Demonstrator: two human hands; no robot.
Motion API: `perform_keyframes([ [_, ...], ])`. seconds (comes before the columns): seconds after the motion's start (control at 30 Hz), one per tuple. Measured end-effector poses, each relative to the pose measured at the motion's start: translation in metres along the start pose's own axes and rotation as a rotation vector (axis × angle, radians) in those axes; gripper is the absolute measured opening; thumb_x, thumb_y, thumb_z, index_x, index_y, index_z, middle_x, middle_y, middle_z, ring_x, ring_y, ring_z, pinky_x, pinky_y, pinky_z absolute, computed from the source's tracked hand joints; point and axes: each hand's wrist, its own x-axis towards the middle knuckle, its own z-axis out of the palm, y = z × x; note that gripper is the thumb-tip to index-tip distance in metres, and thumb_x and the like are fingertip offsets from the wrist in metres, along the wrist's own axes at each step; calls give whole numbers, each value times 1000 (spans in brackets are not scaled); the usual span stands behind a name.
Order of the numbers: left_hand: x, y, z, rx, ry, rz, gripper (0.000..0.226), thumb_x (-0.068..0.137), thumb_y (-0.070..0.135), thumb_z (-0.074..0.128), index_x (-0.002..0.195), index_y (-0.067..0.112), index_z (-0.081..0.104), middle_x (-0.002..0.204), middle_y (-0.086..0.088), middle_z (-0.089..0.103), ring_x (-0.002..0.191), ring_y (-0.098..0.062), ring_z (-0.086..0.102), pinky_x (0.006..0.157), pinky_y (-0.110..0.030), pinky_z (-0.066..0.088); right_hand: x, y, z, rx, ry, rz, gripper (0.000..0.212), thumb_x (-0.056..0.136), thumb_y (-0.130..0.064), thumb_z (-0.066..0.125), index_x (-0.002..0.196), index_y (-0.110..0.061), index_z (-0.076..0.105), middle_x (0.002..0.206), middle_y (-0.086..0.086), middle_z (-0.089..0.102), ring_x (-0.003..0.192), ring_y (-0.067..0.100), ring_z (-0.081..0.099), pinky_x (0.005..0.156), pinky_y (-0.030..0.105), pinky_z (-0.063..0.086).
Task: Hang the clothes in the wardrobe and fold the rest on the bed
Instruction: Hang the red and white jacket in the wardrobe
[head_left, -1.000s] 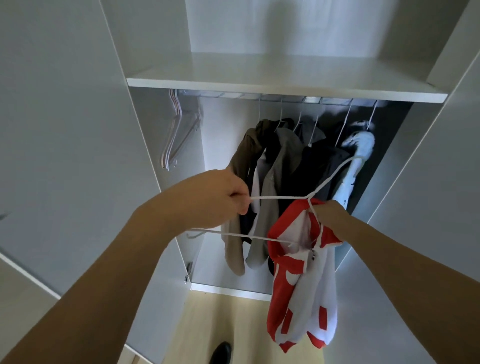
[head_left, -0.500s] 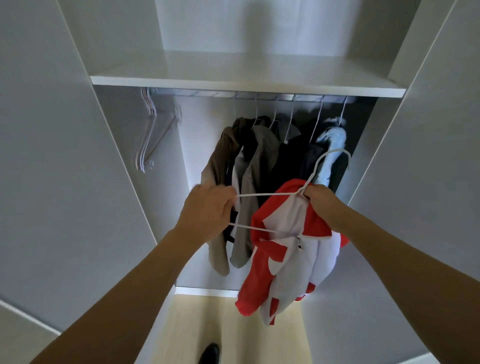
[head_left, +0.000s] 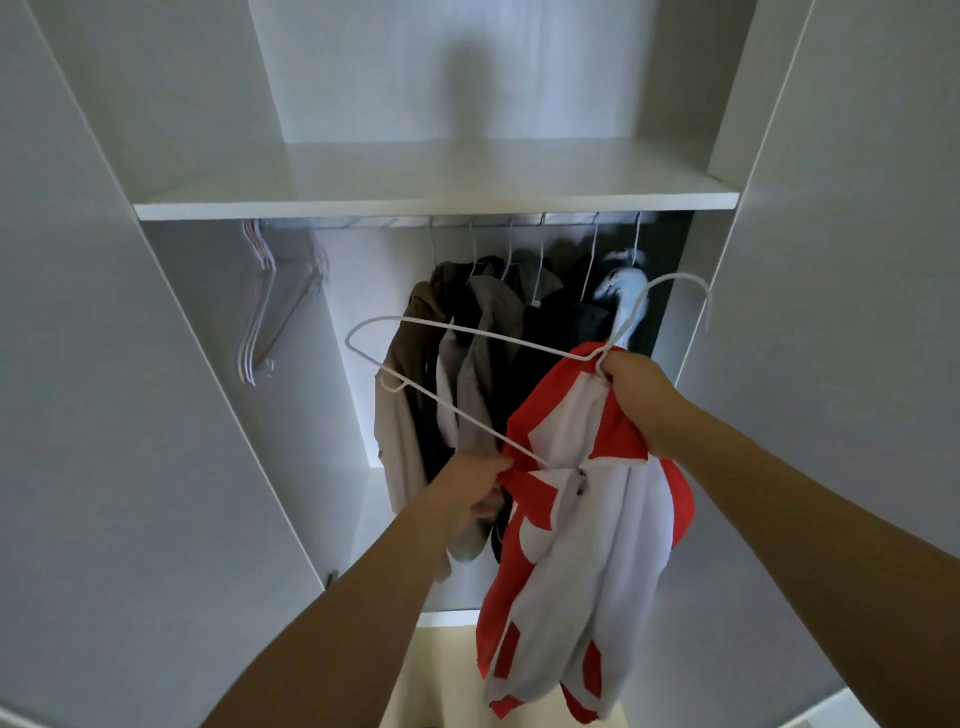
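Note:
A red and white zip jacket (head_left: 582, 525) hangs half on a white wire hanger (head_left: 457, 332) in front of the open wardrobe. My right hand (head_left: 636, 395) grips the hanger at its neck together with the jacket's collar; the hook curves up to the right. My left hand (head_left: 475, 486) pinches the jacket's red edge below the hanger's lower wire. The hanger's left shoulder sticks out bare to the left. Behind hangs the wardrobe rail (head_left: 467, 221) with several dark and beige garments (head_left: 467, 374).
A bunch of bare hangers (head_left: 260, 306) hangs at the rail's left end. A white shelf (head_left: 436, 202) runs above the rail. Wardrobe doors stand open on both sides. Pale wooden floor (head_left: 441, 675) shows below.
My left hand has let go of the hanger's left end and dropped to the jacket's red edge. The hanger's bare left end has swung up and out. The view has tilted upward.

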Motion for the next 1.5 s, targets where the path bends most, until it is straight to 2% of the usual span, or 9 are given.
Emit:
perform_keyframes([
  [0.13, 10, 11, -5, -231, 92, 43, 25, 98, 7, 35, 98, -2, 58, 90, -15, 64, 75, -26, 62, 65, -37, 56, -2, 4, -11, 60, 45, 1, 27, 90, -10, 38, 71, -10, 58, 65, 5, 57, 59, 17, 53, 52, 24, 46],
  [0.27, 17, 10, -9, 82, 19, 29, 15, 94, 21, 56, 105, 11, 57, 94, -8, 59, 85, -22, 58, 84, -42, 53, -5, 10, -11, 108, 11, 21, 27, 89, -11, 40, 78, 5, 59, 62, 6, 55, 61, 20, 51, 60, 27, 44],
  [0.5, 24, -3, 19, 290, -126, 78, 33, 85, 27, 68, 116, 18, 61, 108, -4, 68, 99, -20, 65, 89, -40, 55, -10, 1, -16, 91, 7, -21, 29, 90, -11, 39, 68, -12, 57, 60, 3, 56, 54, 15, 53, 54, 24, 46],
  [0.67, 19, 11, 9, -240, -71, -67, 23, 95, 5, 35, 100, 3, 56, 90, -16, 64, 79, -27, 62, 82, -46, 52, -3, 16, -38, 2, 143, -71, 27, 87, -10, 38, 68, -13, 58, 63, 8, 51, 58, 20, 47, 59, 30, 40],
  [0.87, -2, 54, -16, -358, 57, -31, 15, 79, 11, 42, 78, 12, 57, 78, -10, 62, 74, -26, 59, 72, -39, 52, 7, 61, -41, -78, 266, -58, 34, 79, -27, 40, 79, -3, 64, 62, 11, 47, 60, 22, 43, 61, 33, 34],
  [1.0, 3, 56, -23, -440, 72, -4, 17, 78, 29, 50, 82, 15, 60, 90, -8, 66, 85, -25, 60, 87, -40, 47, 12, 66, -33, -71, 225, -10, 31, 84, -25, 41, 77, -5, 63, 64, 11, 45, 62, 23, 41, 65, 33, 32],
  [1.2, 25, 55, -40, -533, 57, -61, 84, 56, 88, 56, 113, 26, 68, 109, -10, 72, 102, -34, 66, 88, -57, 49, 20, 80, -33, -48, 114, 69, 35, 67, -29, 40, 83, -3, 58, 66, 12, 42, 62, 25, 39, 66, 36, 32],
  [1.37, 13, 57, -35, -421, 65, -56, 29, 85, 44, 62, 97, 19, 67, 100, -9, 71, 88, -27, 64, 67, -41, 52, 12, 77, -26, 104, 111, 195, 25, 89, -2, 39, 67, -10, 49, 60, 7, 42, 54, 18, 38, 57, 29, 33],
  [1.5, 15, 55, -40, -388, 57, -70, 18, 86, 36, 57, 87, 19, 65, 90, -8, 68, 82, -26, 61, 64, -38, 49, 14, 78, -23, 267, 96, 237, 27, 85, 0, 38, 65, -13, 51, 58, 6, 47, 54, 19, 44, 59, 30, 40],
])
